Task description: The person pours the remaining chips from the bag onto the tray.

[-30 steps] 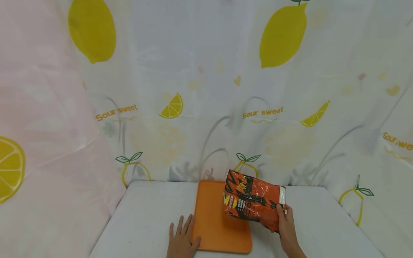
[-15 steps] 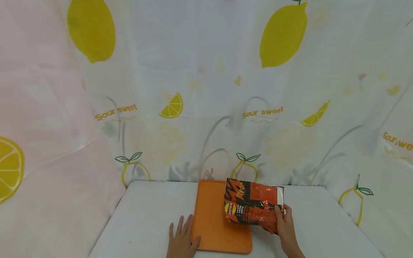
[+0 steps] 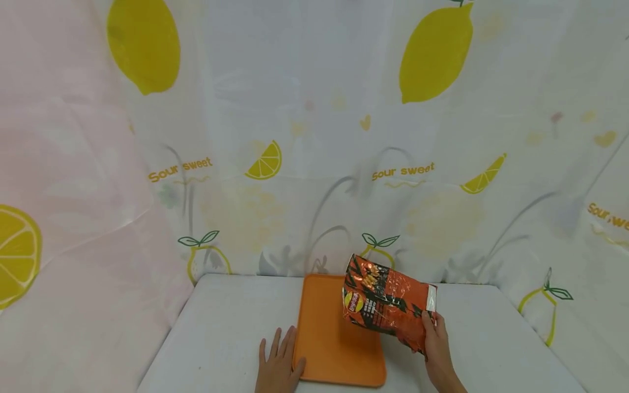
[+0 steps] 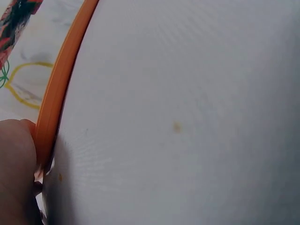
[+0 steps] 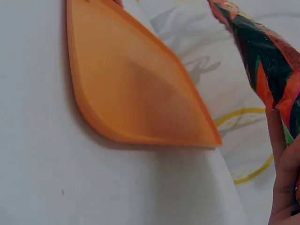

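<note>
chip bag point(image 3: 382, 307): glossy crinkled foil, orange-red with black print, yellow round logo, tilted, held above right side of tray | right hand point(image 3: 436, 349): fingers curled around bag's lower right corner | left hand point(image 3: 277, 367): flat, fingers straight, touching tray's left edge | tray point(image 3: 324, 349): smooth orange plastic, rounded rectangle, raised rim, on white table point(image 3: 221, 333)

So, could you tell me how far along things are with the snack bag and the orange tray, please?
Done: the right hand grips the snack bag by one end, lifted above the orange tray. In hand: the left hand rests flat against the tray's left edge. Left: the bag is not yet lying on the tray.
</note>
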Motion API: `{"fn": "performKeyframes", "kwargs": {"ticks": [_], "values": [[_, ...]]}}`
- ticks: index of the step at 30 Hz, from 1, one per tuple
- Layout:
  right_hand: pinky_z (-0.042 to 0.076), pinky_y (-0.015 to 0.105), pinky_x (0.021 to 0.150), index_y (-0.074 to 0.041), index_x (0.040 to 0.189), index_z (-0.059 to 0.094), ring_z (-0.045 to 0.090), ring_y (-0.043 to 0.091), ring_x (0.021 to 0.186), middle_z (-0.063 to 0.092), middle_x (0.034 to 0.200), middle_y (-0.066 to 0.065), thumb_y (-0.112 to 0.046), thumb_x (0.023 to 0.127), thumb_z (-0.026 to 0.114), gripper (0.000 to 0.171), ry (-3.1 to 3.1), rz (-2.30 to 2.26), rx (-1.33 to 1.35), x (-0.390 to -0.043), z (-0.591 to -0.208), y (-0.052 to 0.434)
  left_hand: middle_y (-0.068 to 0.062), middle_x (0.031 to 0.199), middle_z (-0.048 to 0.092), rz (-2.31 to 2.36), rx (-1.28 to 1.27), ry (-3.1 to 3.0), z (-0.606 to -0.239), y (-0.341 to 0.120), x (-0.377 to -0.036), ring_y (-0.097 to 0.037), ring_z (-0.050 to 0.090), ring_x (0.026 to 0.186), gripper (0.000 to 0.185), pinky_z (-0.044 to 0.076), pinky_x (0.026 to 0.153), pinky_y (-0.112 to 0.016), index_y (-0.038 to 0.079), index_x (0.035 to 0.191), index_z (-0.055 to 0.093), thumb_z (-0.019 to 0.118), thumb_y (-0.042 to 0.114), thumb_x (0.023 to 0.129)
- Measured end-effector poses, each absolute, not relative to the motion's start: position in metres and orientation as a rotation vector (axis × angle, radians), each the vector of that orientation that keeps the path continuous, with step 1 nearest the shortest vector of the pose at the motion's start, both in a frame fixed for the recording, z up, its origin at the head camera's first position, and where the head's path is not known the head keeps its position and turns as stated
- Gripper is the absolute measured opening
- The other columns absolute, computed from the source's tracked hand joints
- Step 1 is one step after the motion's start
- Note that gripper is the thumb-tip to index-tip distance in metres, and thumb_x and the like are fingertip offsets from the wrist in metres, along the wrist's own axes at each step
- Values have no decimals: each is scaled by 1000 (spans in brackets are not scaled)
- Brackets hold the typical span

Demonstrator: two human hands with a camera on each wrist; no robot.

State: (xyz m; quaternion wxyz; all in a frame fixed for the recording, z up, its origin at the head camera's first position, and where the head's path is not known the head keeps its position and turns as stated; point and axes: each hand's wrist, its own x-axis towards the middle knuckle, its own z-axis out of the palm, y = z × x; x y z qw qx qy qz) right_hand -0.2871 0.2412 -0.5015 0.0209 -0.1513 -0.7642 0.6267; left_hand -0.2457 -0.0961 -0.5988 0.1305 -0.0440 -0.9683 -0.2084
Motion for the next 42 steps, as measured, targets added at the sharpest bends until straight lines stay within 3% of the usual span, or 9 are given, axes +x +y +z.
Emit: {"fn": "performKeyframes", "kwargs": {"ticks": [5, 10, 13, 19, 25, 30, 35, 37, 42], "values": [[49, 19, 72, 0, 158, 13, 55, 10, 105, 41, 150, 28, -57, 108, 28, 77, -2407, 1901, -441, -288, -501, 244, -8, 154, 56, -588, -128, -2810, -595, -96, -247, -38, 44, 146, 66, 25, 120, -67, 8, 152, 48, 57, 47, 99], [53, 25, 66, -3, 158, 14, 55, -1, 85, 50, 138, 21, -56, 108, 31, 74, -2319, 1995, -470, -289, -503, 247, -7, 157, 52, -563, -134, -2851, -591, -99, -251, -36, 43, 148, 67, 27, 121, -66, 8, 153, 47, 55, 48, 100], [53, 24, 68, -2, 159, 13, 55, -4, 85, 50, 141, 25, -57, 108, 31, 77, -2363, 1954, -435, -290, -505, 248, -8, 159, 49, -590, -152, -2871, -590, -103, -255, -36, 41, 149, 67, 26, 122, -66, 8, 153, 47, 54, 48, 101], [53, 21, 70, -5, 158, 15, 55, -6, 86, 56, 129, 2, -60, 107, 33, 76, -2292, 2059, -445, -290, -504, 248, -11, 162, 46, -695, -196, -2879, -588, -109, -264, -39, 38, 151, 66, 22, 121, -69, 6, 154, 46, 52, 47, 103], [54, 23, 70, -8, 160, 15, 56, -5, 87, 57, 134, 7, -61, 106, 34, 78, -2346, 1997, -411, -290, -501, 246, -12, 163, 43, -728, -188, -2918, -584, -112, -274, -40, 35, 153, 65, 14, 123, -73, 8, 154, 46, 52, 47, 103], [52, 18, 78, -11, 160, 15, 55, -9, 91, 53, 124, -11, -60, 106, 35, 75, -2287, 2034, -412, -288, -501, 244, -10, 165, 42, -669, -149, -2966, -585, -112, -281, -38, 33, 154, 65, 11, 124, -73, 11, 155, 45, 51, 50, 104], [52, 20, 76, -12, 158, 17, 55, -8, 90, 54, 112, -21, -61, 106, 35, 74, -2245, 2107, -423, -288, -504, 246, -10, 165, 42, -684, -133, -2976, -586, -111, -282, -38, 33, 155, 64, 9, 125, -73, 11, 155, 45, 51, 49, 103], [52, 20, 75, -10, 158, 17, 54, -8, 89, 54, 111, -21, -62, 105, 36, 76, -2234, 2117, -444, -288, -506, 247, -10, 165, 42, -687, -131, -2971, -587, -110, -282, -38, 32, 155, 64, 9, 125, -73, 12, 155, 45, 50, 49, 103], [52, 18, 76, -7, 159, 16, 54, -12, 88, 57, 130, -2, -61, 106, 34, 78, -2296, 2062, -456, -289, -508, 248, -9, 164, 43, -675, -133, -2943, -586, -109, -281, -37, 34, 154, 62, 11, 125, -72, 12, 155, 47, 51, 47, 103]]}}
